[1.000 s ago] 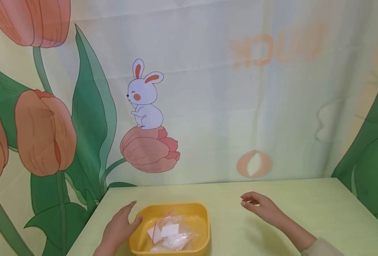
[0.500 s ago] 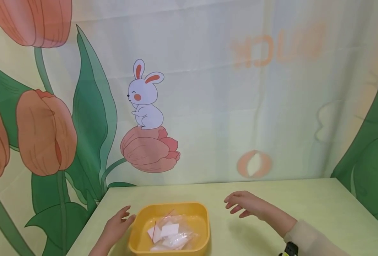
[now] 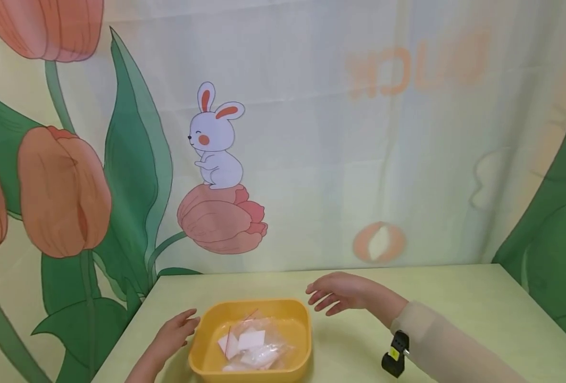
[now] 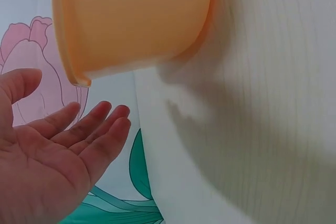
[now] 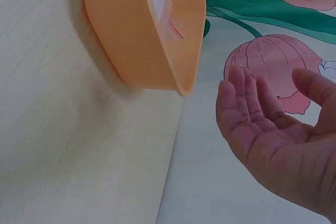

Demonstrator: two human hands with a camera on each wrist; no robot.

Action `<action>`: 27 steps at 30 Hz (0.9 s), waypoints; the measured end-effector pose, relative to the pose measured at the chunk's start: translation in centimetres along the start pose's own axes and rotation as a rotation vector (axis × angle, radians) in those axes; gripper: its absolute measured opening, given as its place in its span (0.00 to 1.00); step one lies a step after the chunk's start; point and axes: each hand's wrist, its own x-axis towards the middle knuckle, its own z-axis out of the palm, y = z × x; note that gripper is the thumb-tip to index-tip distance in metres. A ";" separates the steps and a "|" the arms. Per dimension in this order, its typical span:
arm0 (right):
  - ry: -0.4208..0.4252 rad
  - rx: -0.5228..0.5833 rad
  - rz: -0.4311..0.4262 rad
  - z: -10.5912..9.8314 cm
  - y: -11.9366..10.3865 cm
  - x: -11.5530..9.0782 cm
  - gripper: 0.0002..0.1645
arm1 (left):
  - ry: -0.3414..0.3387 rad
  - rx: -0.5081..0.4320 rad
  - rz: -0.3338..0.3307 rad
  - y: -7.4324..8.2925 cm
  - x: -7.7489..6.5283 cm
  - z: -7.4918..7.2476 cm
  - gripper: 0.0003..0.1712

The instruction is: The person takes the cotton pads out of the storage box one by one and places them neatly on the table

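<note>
A yellow plastic basin [image 3: 300, 340] stands on the table near its front. Inside it lie clear plastic zip bags [image 3: 266, 355] with white cards or labels [image 3: 251, 339]; what else the bags hold is too unclear to tell. To the left of the basin my left hand [image 3: 170, 336] hovers by the rim, fingers loosely spread and holding nothing. My right hand [image 3: 342, 291] hangs in the air just beyond the basin's right back corner, its fingers relaxed and bent a little. In both wrist views a small gap shows between the hand and the basin wall.
The table [image 3: 436, 298] is pale green with a light wood-like grain. Behind it hangs a cloth backdrop [image 3: 311, 159] printed with tulips and a rabbit. A black strapped device [image 3: 395, 354] sits on the right wrist below the sleeve.
My right hand has moved left toward the basin, and more of its sleeve and the wrist device show. My left hand has shifted slightly and stays beside the rim. The basin stays put.
</note>
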 end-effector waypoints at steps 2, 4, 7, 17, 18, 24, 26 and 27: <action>-0.021 -0.005 0.012 0.5 -0.2 0.7 0.25 | -0.019 -0.005 -0.033 -0.1 0.1 -0.1 0.36; -0.044 -0.007 0.030 0.9 -0.5 1.4 0.26 | -0.036 -0.018 -0.067 -0.1 0.2 0.0 0.35; -0.064 -0.003 0.058 1.7 -0.8 2.3 0.26 | -0.058 -0.039 -0.099 -0.2 0.4 0.3 0.35; -0.088 0.001 0.101 4.2 -1.9 4.6 0.27 | -0.090 -0.128 -0.176 -0.3 0.9 0.8 0.34; -0.083 0.000 0.105 4.3 -1.9 4.8 0.27 | -0.093 -0.133 -0.175 -0.3 1.0 0.8 0.34; -0.061 0.004 0.117 5.7 -1.9 6.1 0.25 | -0.114 -0.152 -0.171 -0.3 1.1 0.9 0.34; -0.051 0.006 0.120 6.2 -1.9 6.5 0.24 | -0.119 -0.158 -0.175 -0.4 1.1 0.9 0.34; -0.043 0.009 0.122 6.4 -1.9 6.7 0.23 | -0.121 -0.163 -0.179 -0.4 1.1 0.9 0.34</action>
